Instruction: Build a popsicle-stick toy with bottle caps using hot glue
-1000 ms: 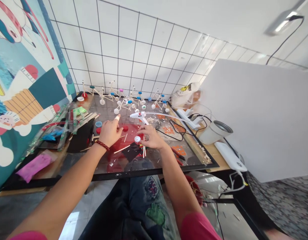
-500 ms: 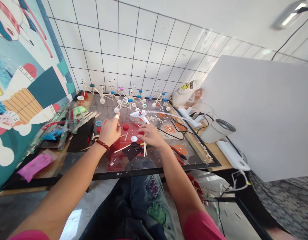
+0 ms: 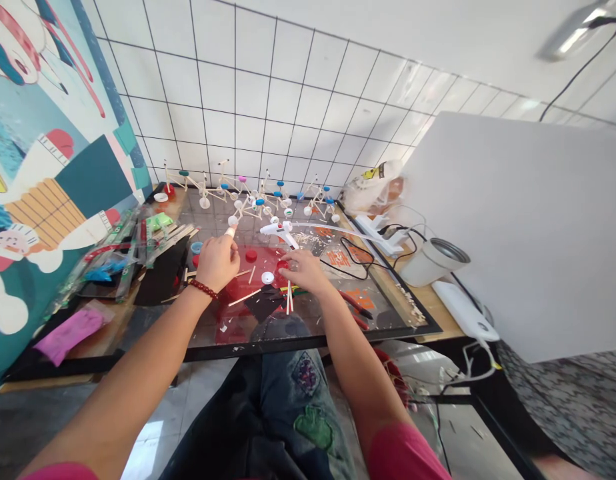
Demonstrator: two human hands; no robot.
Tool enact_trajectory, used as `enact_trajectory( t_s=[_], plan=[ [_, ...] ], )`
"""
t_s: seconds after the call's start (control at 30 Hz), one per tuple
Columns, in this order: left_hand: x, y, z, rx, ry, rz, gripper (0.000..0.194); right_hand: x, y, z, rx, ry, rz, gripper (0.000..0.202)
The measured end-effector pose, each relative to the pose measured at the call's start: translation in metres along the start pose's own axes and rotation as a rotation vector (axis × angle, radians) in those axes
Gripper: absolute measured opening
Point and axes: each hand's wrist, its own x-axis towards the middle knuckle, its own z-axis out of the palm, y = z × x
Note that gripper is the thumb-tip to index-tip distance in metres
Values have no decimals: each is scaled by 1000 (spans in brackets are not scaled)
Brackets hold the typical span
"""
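My left hand [image 3: 218, 263] is above the left part of the table, its index finger stretched forward with a white wrap on the tip and the other fingers curled. Nothing shows in it. My right hand [image 3: 304, 270] hovers with fingers apart beside a red cap [image 3: 283, 265], below the white glue gun [image 3: 283, 231]; whether it touches the cap is unclear. Between the hands lie another red cap [image 3: 251, 255] and a white disc [image 3: 268, 277]. Thin sticks [image 3: 289, 298] and a black piece [image 3: 264, 304] lie nearer me.
Small stick models with white wheels [image 3: 261, 203] stand along the back. At left are plastic packets and a pink packet [image 3: 74, 331]. Red-handled pliers [image 3: 357, 305], a black cable [image 3: 357, 272], a power strip [image 3: 381, 235] and a white cylinder [image 3: 435, 261] are at right.
My right hand has shifted slightly right, showing more of the red cap beside its fingers. My left hand has moved slightly left.
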Motion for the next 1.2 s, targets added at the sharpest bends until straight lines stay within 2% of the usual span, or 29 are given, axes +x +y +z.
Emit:
enact_trajectory(
  t_s=[0.23, 0.33, 0.5, 0.7, 0.87, 0.97, 1.07, 1.13, 1.2],
  plan=[
    [4, -11, -10, -44, 95, -124, 50, 2, 2, -1, 78, 51, 33, 25],
    [5, -14, -13, -78, 131, -153, 46, 2, 3, 0, 152, 91, -5, 28],
    [9, -24, -21, -143, 244, -256, 35, 2, 2, -2, 231, 143, -19, 16],
    [15, -45, -33, -264, 372, -341, 44, 0, -10, -5, 224, 139, -184, 7],
    [15, -52, -34, -343, 382, -397, 47, 0, -11, -4, 203, 123, -290, 8],
    [15, -46, -31, -426, 367, -353, 52, 1, -7, -6, 162, 186, -261, 10],
    [15, -34, -27, -622, 275, -322, 55, 1, -5, -16, 155, 261, -182, 11],
    [15, -28, -23, -766, 230, -356, 58, -3, -6, -28, 145, 229, -133, 11],
    [16, -25, -20, -833, 239, -395, 59, -11, -10, -40, 89, 126, -74, 12]
  ],
)
